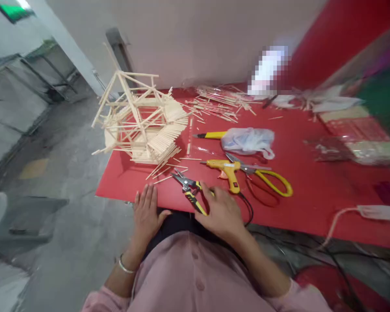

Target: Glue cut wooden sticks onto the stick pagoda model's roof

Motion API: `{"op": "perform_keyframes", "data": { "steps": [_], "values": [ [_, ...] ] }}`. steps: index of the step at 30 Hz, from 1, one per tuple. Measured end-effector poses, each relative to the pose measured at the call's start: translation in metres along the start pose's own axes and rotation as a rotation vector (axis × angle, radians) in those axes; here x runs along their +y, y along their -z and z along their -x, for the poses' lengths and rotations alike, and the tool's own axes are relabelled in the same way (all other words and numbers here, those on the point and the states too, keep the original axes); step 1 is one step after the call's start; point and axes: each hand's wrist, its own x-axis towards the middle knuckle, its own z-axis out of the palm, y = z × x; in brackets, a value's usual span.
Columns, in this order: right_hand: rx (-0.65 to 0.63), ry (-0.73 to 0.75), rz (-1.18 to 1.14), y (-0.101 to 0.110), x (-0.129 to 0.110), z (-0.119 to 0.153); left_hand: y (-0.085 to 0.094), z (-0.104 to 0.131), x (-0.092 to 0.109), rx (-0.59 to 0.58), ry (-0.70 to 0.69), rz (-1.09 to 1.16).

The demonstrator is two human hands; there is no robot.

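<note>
My left hand [145, 212] rests at the table's front edge with its fingers stretched out, holding nothing. My right hand [222, 211] is on the handles of yellow-and-black cutters [191, 197], fingers bent over one handle; the blades point up and left, parted. A stick structure [143, 125] made of pale wooden sticks stands on the red table's left part, beyond my left hand. Loose sticks [162, 173] lie between it and the cutters. Just right of the cutters lies a yellow glue gun [228, 171], its nozzle to the left.
Yellow-handled scissors [273, 182] lie beside the glue gun. Behind are a yellow knife [214, 135], a white plastic bag [248, 142] and a stick pile [222, 102]. A power strip [380, 212] sits at the right of the red table [312, 195]; cables hang below.
</note>
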Motion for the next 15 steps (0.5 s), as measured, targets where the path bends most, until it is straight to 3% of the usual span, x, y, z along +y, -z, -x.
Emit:
{"op": "perform_keyframes", "data": {
  "steps": [4, 8, 11, 13, 15],
  "values": [
    [0.003, -0.002, -0.045, 0.010, -0.008, -0.002, 0.010, 0.017, -0.006, 0.007, -0.061, 0.042],
    [-0.010, 0.004, -0.129, 0.011, -0.007, -0.004, 0.029, 0.062, -0.031, 0.046, -0.088, 0.055],
    [0.022, -0.003, -0.155, 0.005, -0.004, -0.005, 0.043, 0.087, -0.053, 0.027, 0.106, -0.106],
    [0.064, 0.001, -0.157, 0.000, -0.002, -0.004, 0.047, 0.092, -0.061, 0.062, 0.245, -0.150],
    [0.110, 0.013, -0.165, -0.006, -0.002, -0.002, 0.046, 0.087, -0.061, 0.096, 0.305, -0.056]
  ]
}}
